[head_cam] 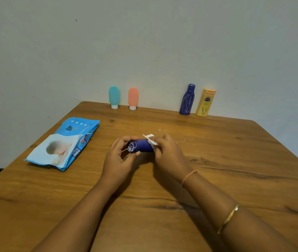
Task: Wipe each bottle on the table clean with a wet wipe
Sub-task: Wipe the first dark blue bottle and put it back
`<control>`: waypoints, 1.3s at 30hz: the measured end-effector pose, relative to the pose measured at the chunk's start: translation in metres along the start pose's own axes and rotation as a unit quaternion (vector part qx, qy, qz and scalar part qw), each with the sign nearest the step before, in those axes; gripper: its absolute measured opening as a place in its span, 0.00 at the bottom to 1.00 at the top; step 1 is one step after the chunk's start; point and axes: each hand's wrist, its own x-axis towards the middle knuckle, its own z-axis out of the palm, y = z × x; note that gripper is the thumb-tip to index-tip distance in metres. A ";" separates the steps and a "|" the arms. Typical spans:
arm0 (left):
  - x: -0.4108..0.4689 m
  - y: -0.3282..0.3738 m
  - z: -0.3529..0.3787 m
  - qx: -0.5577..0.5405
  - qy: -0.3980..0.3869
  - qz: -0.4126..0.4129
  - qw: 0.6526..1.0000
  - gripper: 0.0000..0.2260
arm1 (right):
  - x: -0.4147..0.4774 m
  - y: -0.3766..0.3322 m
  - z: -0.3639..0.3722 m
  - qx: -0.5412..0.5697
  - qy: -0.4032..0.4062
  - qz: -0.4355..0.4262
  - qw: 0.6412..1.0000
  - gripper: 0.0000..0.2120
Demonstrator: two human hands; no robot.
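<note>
A dark blue bottle (142, 145) lies on its side just above the wooden table (217, 160), held between both hands at the middle. My left hand (121, 157) grips its end, where a white logo faces me. My right hand (168, 153) presses a crumpled white wet wipe (151, 139) against the bottle's other end. Along the far edge by the wall stand a teal bottle (114, 97), a coral bottle (133, 98), a tall dark blue bottle (187, 100) and a yellow bottle (206, 103).
A blue pack of wet wipes (64, 144) lies flat on the table's left side, its flap lifted. A small white speck (160, 129) sits on the wood behind my hands. A pale wall rises right behind the standing bottles.
</note>
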 end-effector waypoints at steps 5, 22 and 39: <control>0.003 0.013 0.008 -0.100 0.038 -0.021 0.994 0.22 | -0.001 0.000 -0.008 0.068 0.006 0.035 0.997 0.16; 0.013 0.013 0.043 -0.091 -0.080 -0.040 0.992 0.32 | -0.001 -0.011 -0.045 0.414 0.040 0.122 0.901 0.12; 0.014 0.006 0.041 -0.004 -0.049 0.005 0.999 0.29 | 0.015 -0.050 -0.082 -0.119 -0.052 -0.043 0.991 0.21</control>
